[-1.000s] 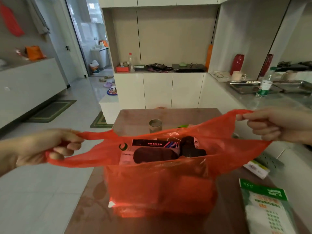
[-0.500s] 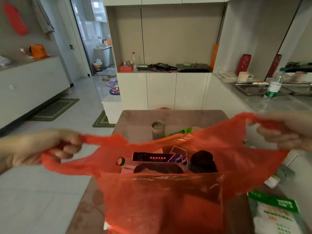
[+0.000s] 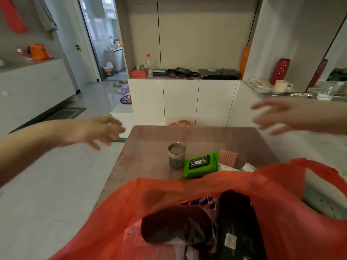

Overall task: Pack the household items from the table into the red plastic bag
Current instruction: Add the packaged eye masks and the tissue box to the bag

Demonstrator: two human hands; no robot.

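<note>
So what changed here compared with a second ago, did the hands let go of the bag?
Yes. Both hands released the handles: the left hand and right hand now hang open and blurred above the table, apart from the red bag. The bag now fills the lower frame, still packed. The metal cup and green wipes pack stayed on the table.

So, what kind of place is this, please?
Most likely a home, a dining or living area. White built-in cabinets carry everyday clutter, slippers lie on the tiled floor by a doorway, and a brown table holds a cup and green wipes pack.
</note>
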